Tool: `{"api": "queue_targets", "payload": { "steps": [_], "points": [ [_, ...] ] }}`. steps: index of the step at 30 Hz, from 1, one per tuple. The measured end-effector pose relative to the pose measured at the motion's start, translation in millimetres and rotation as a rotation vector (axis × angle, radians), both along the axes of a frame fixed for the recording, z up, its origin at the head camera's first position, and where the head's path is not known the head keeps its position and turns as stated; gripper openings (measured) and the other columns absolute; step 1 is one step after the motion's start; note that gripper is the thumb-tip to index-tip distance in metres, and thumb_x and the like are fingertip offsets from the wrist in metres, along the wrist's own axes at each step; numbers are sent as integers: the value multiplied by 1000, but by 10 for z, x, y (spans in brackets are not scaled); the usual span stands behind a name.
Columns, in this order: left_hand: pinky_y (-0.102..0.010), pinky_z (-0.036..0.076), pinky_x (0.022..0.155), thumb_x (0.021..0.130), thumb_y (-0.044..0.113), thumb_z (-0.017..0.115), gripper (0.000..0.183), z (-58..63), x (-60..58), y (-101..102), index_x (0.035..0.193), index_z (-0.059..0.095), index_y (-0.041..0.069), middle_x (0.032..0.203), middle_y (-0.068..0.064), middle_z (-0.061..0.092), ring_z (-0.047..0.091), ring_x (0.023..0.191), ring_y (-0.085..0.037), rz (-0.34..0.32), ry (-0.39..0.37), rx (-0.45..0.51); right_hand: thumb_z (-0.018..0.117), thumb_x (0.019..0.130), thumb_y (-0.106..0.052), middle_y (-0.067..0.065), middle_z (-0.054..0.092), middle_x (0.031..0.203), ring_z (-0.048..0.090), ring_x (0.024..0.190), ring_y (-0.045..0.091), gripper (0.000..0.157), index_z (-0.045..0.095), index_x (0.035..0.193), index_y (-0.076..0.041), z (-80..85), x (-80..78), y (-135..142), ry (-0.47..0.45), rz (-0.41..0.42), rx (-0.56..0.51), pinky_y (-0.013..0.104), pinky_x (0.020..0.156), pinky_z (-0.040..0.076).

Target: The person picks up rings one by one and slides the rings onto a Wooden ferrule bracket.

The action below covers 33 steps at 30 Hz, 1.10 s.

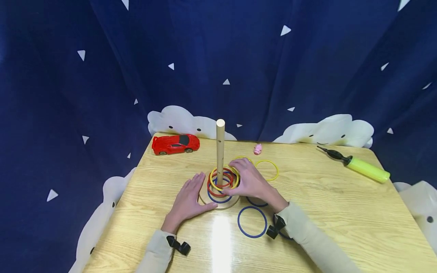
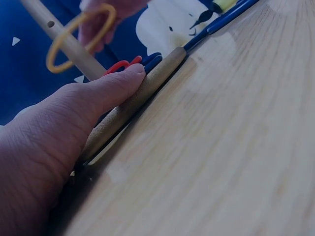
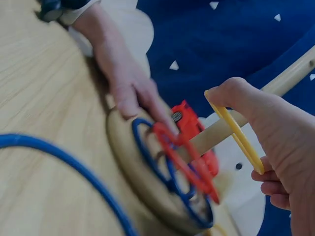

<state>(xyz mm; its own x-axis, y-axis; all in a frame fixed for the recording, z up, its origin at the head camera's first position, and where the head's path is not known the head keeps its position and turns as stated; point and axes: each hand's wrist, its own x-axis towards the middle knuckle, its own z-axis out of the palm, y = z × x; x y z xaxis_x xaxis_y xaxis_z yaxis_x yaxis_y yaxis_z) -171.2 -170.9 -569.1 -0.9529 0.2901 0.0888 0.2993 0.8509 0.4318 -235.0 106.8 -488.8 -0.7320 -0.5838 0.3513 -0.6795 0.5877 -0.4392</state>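
Observation:
Upright on a round wooden base stands a wooden peg. My right hand pinches a yellow ring between thumb and fingers. That ring encircles the peg, held above the other rings, as both wrist views show. Lower down, red rings and blue rings lie loosely stacked and tilted around the foot of the peg. At the base's left side rests my left hand, fingers extended along the edge and thumb laid on the near rim.
Blue rings lie on the wooden table near my right forearm, which partly covers one. Beyond my right hand are yellow rings and a small pink pig figure. A red toy car sits back left, a yellow-green hand pump right.

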Motion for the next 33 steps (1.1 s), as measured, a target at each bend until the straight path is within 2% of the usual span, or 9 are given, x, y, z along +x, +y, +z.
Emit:
{"api": "queue_targets", "payload": {
  "steps": [8,12,15,23,28,33],
  "points": [
    [-46,17,130,78,91,58,124,-4,-10,-8,169,19,16,174,-1,22,16,161,-19,-9,22,-8,82,69,-66,15,65,130,55,121,32,95,66,130,3,-290,3,81,53,-30,112,48,105,49],
    [-45,17,130,77,91,58,124,0,-10,-9,169,20,17,174,-1,23,16,161,-19,-6,27,-16,81,74,-65,15,62,135,53,126,33,95,62,137,3,-337,65,176,9,-57,118,49,107,47],
    [-46,17,130,78,90,59,124,8,-4,-2,168,21,16,173,-2,24,17,161,-21,-8,26,-5,82,76,-61,15,60,140,51,129,33,93,59,141,2,-348,138,289,-24,-84,80,51,109,45],
    [-44,15,131,77,93,56,125,2,2,0,169,17,18,174,1,19,14,161,-19,5,-6,-8,81,85,-53,14,58,143,51,135,33,81,55,146,-4,-426,396,681,-29,-141,-5,56,112,42],
    [-43,13,131,78,93,55,125,3,-3,0,169,15,19,175,3,16,11,161,-17,1,-11,-17,82,85,-51,13,59,141,53,131,33,79,57,143,-4,-507,567,921,-7,-182,-20,56,109,43],
    [-43,13,131,78,93,56,124,1,6,0,169,14,20,175,3,15,11,161,-16,2,-20,-22,84,84,-48,14,58,140,52,130,33,78,58,142,-2,-577,746,1135,-29,-231,-30,56,109,41]
  ]
}}
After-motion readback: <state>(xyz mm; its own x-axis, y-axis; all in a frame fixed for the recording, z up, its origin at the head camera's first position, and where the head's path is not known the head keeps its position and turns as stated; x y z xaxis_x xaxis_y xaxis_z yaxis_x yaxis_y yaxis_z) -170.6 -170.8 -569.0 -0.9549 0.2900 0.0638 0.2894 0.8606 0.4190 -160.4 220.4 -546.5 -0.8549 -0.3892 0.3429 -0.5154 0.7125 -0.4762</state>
